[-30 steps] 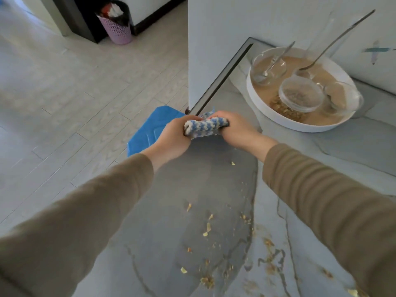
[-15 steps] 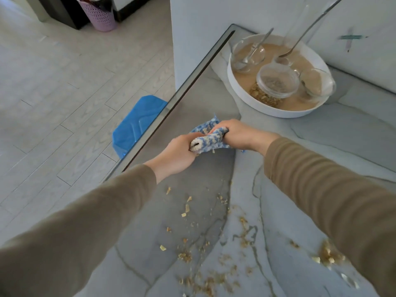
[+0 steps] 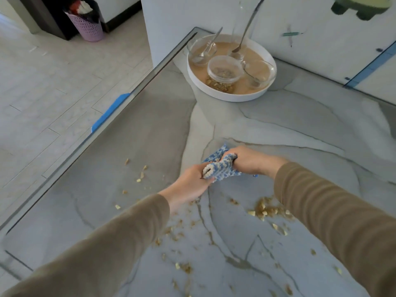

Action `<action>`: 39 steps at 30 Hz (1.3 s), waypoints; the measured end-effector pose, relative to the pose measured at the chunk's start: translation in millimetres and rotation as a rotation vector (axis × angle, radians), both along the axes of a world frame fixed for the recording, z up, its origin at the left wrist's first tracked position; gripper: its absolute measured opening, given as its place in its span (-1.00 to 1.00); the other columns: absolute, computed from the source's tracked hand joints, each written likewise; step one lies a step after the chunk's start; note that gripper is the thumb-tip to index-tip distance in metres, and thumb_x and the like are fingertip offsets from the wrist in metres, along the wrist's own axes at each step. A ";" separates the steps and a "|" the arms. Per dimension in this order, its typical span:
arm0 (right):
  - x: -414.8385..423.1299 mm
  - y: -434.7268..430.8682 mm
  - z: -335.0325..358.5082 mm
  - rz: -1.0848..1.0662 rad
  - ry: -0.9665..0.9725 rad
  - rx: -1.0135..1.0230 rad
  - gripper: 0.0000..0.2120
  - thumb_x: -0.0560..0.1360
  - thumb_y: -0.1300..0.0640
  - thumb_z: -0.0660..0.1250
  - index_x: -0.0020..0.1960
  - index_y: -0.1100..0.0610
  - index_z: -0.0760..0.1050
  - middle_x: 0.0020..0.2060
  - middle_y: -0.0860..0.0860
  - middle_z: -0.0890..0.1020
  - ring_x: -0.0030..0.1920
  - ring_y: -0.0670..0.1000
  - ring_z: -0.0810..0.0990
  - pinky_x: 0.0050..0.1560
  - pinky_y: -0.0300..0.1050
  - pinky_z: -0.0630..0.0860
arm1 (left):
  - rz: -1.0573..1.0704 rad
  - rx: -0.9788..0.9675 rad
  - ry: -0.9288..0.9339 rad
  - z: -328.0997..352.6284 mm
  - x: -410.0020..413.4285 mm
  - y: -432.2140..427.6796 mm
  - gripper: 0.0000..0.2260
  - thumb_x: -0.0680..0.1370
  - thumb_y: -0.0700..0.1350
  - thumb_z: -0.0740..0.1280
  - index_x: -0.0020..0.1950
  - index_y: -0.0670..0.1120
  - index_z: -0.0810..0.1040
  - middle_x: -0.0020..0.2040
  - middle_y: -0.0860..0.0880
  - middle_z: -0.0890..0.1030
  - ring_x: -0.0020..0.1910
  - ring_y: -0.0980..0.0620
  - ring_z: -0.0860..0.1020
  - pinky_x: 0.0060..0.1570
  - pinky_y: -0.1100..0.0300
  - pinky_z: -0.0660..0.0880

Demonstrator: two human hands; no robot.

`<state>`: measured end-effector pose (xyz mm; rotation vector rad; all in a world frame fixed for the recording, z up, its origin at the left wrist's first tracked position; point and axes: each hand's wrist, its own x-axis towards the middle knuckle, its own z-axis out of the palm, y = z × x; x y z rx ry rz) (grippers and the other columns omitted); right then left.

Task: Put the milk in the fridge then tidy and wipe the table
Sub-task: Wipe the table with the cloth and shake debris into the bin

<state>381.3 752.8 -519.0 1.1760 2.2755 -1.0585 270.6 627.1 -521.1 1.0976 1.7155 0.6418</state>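
Pale wood-plank floor (image 3: 49, 86) catching soft daylight; lilac perforated plastic bin (image 3: 86, 26) standing beside dark cabinet (image 3: 46, 17); white wall (image 3: 182, 16) rising behind.

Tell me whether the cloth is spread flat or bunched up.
Bunched up. The blue-and-white cloth is rolled and gripped between the left hand and right hand, only a corner touching the table.

A purple wastebasket (image 3: 86, 26) stands on the pale floor (image 3: 42, 86).
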 end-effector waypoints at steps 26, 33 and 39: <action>6.0 -29.5 65.8 -0.148 0.561 0.280 -0.77 0.36 0.42 0.22 -0.40 0.17 0.40 -0.47 0.03 0.44 -0.37 -0.04 0.40 -0.39 -0.20 0.20 | 0.285 0.382 -0.198 62.7 -10.2 -13.6 -0.72 0.47 -0.46 0.23 -0.04 -0.08 0.49 -0.27 0.11 0.51 -0.40 0.41 0.47 -0.28 0.52 0.38; -107.0 -42.6 40.3 -0.089 0.691 0.265 -0.78 0.38 0.43 0.19 -0.06 0.30 0.55 -0.12 0.21 0.64 -0.10 0.08 0.55 -0.21 -0.17 0.32 | 0.469 0.390 -0.071 53.4 -109.3 -26.4 -0.71 0.47 -0.42 0.25 -0.12 -0.01 0.51 -0.22 -0.01 0.54 -0.19 0.09 0.48 -0.21 0.33 0.43; -169.4 -52.2 13.2 -0.029 0.600 0.138 -0.71 0.42 0.40 0.19 0.06 0.24 0.55 0.01 0.20 0.63 0.06 0.15 0.57 -0.03 -0.12 0.43 | 0.509 0.311 -0.041 24.2 -162.6 -44.1 -0.70 0.49 -0.41 0.22 0.16 -0.16 0.53 0.03 -0.06 0.56 0.00 0.05 0.53 -0.07 0.35 0.47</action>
